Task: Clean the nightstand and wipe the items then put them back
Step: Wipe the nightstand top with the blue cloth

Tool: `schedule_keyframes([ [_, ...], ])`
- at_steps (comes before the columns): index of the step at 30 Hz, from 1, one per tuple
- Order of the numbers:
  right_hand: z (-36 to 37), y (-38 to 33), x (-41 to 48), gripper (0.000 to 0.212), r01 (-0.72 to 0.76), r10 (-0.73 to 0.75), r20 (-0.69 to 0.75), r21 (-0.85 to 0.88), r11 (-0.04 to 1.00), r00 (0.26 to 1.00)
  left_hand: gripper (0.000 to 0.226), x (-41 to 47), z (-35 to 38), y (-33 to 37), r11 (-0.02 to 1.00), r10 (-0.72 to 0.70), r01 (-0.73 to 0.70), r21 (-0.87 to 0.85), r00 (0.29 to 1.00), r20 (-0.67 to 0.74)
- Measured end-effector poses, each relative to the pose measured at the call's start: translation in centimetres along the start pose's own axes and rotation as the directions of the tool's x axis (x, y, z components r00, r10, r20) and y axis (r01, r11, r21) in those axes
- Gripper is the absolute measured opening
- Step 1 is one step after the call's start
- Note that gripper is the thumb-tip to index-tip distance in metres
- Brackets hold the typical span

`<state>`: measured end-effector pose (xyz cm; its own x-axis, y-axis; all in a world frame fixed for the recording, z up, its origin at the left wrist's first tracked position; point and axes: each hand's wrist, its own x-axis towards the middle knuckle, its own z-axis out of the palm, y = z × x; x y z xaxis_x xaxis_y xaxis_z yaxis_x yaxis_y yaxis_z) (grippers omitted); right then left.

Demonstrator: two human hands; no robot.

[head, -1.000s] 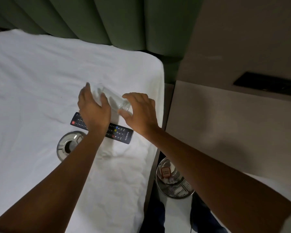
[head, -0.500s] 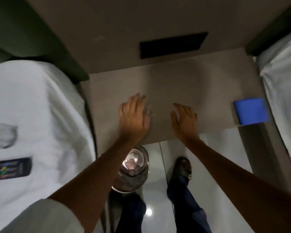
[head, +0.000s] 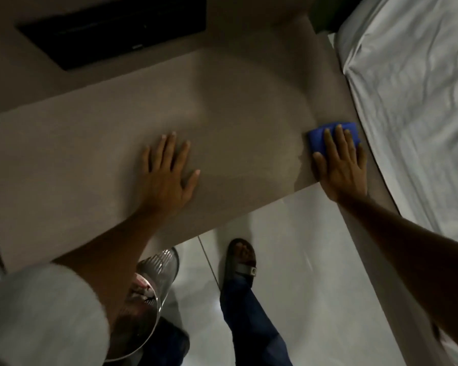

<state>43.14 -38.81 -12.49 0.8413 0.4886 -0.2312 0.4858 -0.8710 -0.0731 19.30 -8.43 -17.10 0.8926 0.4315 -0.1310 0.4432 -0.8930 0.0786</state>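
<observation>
Cloth: a small folded blue cloth point(head: 325, 137) is lying at the right end of the flat grey-brown nightstand table point(head: 117, 154), near its front edge and close beside the white-sheeted bed point(head: 413, 101).
Right grip: the right hand point(head: 340, 162) is lying flat over the cloth, fingers stretched and slightly spread, palm pressing down; nothing is pinched or enclosed, so the grip is open and only bearing on the fabric.
Cloth relative to right grip: directly beneath the fingers, its far edge and left corner peeking out ahead of the fingertips; the heel of the hand is overhanging the table's front edge.
Left grip: the left hand point(head: 167, 173) is resting open and empty, palm down, on the middle of the table, well apart to the left of the cloth.
Handling, as judged: the cloth looks soft, light and limp, likely to bunch or unfold if dragged by one corner; a flat palm over its centre, as now, seems the surest hold for sliding it.
Surface: the tabletop looks smooth and hard, so the cloth should glide easily under light pressure.
Table contents: no items are showing on the table.
Below: a round wire-mesh waste bin point(head: 146, 291) is standing on the pale floor, beneath the left forearm.
</observation>
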Motion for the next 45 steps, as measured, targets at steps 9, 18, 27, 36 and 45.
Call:
schedule_keyframes([
  [9, 3.2, -9.1, -3.5, 0.055, 0.131, -0.133, 0.006, 0.132, 0.983, 0.991, 0.067, -0.1, -0.4, 0.1, 0.999, 0.011, -0.013, -0.035, 0.997, -0.08],
  [18, 2.6, -9.8, 0.3, 0.052, 0.426, -0.426, -0.009, 0.02, 0.904, 0.905, 0.068, 0.0, -0.3, -0.3, 0.999, 0.022, -0.025, -0.042, 0.998, -0.065],
  [27, -0.8, -6.4, 9.3, 0.053, -0.099, 0.108, -0.031, 0.21, 0.973, 0.994, 0.068, 0.0, -0.5, -0.2, 0.998, 0.021, -0.024, -0.057, 0.999, -0.039],
  [36, 2.2, -21.1, 6.3, 0.05, 0.601, -0.602, -0.014, 0.062, 0.797, 0.799, 0.067, -0.1, -0.4, -0.1, 0.998, 0.015, -0.019, -0.054, 0.997, -0.077],
  [45, -1.8, -9.5, 18.8, 0.052, 0.008, -0.004, -0.028, 0.142, 0.99, 1.0, 0.07, 0.1, 0.0, -0.3, 0.998, 0.022, -0.024, -0.066, 1.0, -0.022],
])
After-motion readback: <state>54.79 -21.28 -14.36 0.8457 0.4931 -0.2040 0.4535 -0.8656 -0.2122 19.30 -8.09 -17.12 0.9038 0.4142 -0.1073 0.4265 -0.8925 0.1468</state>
